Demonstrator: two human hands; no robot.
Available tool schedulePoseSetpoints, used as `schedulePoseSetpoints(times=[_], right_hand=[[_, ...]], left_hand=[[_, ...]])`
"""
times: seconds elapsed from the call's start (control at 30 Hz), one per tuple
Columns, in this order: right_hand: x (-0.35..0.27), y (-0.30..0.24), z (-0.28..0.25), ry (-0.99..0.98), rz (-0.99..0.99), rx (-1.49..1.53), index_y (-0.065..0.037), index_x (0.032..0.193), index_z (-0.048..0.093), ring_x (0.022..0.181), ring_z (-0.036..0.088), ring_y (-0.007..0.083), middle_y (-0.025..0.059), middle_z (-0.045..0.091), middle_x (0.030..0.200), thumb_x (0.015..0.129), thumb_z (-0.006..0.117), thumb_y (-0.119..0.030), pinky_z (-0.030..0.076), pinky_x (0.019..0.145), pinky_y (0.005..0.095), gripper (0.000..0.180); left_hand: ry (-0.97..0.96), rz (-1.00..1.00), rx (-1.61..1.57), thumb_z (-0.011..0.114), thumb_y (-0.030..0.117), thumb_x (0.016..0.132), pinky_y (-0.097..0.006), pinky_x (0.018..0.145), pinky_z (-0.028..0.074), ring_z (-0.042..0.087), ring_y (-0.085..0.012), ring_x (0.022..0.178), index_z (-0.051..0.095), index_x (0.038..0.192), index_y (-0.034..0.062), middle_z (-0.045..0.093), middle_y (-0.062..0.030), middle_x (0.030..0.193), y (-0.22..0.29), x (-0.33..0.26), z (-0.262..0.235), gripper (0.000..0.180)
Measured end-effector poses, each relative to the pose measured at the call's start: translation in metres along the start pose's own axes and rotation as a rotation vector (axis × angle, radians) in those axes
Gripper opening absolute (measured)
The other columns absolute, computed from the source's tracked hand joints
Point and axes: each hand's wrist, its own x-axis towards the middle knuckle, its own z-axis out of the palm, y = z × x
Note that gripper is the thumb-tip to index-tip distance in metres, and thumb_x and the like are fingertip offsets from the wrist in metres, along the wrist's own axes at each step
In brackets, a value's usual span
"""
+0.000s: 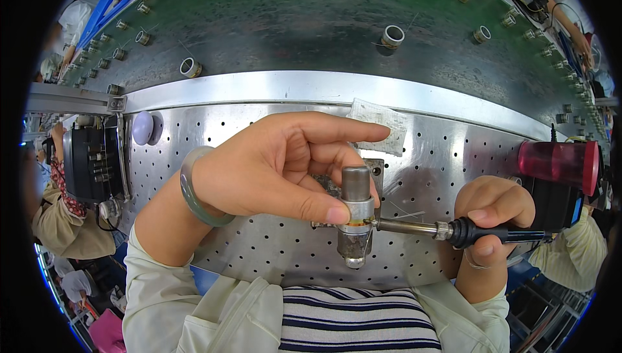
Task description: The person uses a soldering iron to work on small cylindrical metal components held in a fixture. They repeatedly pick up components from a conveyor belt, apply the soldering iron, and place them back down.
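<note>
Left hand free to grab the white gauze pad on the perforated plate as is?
Probably not right away. The left hand is pinching the metal cylinder that the soldering iron tip touches. The gauze pad lies just past its index fingertip with nothing between, but the cylinder must be let go first.

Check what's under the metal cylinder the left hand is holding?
Below the metal cylinder lies the perforated steel worktop, with part of a small metal bracket behind it. The left hand covers the rest; the soldering iron in the right hand touches its side.
</note>
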Motion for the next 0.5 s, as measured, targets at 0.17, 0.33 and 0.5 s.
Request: schedulePoseSetpoints(times=[0.17,0.33,0.5], right_hand=[[0.002,-0.0006,0.0008,-0.021,-0.008,0.004,0.006,0.09,0.057,0.045,0.052,0.016,0.0111,0.059,0.065,0.07,0.075,0.001,0.039,0.041,0.0256,0.027],[0.0019,0.0007,-0.0003,-0.051,-0.021,0.014,0.006,0.092,0.058,0.045,0.053,0.0164,0.0118,0.059,0.067,0.07,0.075,0.002,0.038,0.041,0.0261,0.029],[0.0016,0.0012,-0.0012,-0.042,-0.02,0.048,0.007,0.092,0.058,0.046,0.054,0.0172,0.0125,0.06,0.067,0.069,0.075,0.001,0.039,0.041,0.0264,0.03]], left_hand=[[-0.005,0.007,-0.007,0.063,-0.014,0.073,-0.017,0.065,0.052,0.064,-0.0146,0.084,0.028,0.137,-0.0097,0.06,-0.0262,0.104,0.0001,-0.0001,0.001,0.073],[0.023,0.009,-0.012,0.065,-0.013,0.072,-0.017,0.066,0.053,0.064,-0.0145,0.082,0.029,0.137,-0.0096,0.06,-0.0255,0.103,0.001,-0.002,0.0043,0.074],[0.065,0.0,0.025,0.068,-0.011,0.071,-0.018,0.068,0.053,0.064,-0.0143,0.081,0.03,0.136,-0.0092,0.061,-0.0247,0.102,0.0006,-0.0023,0.0061,0.075]])
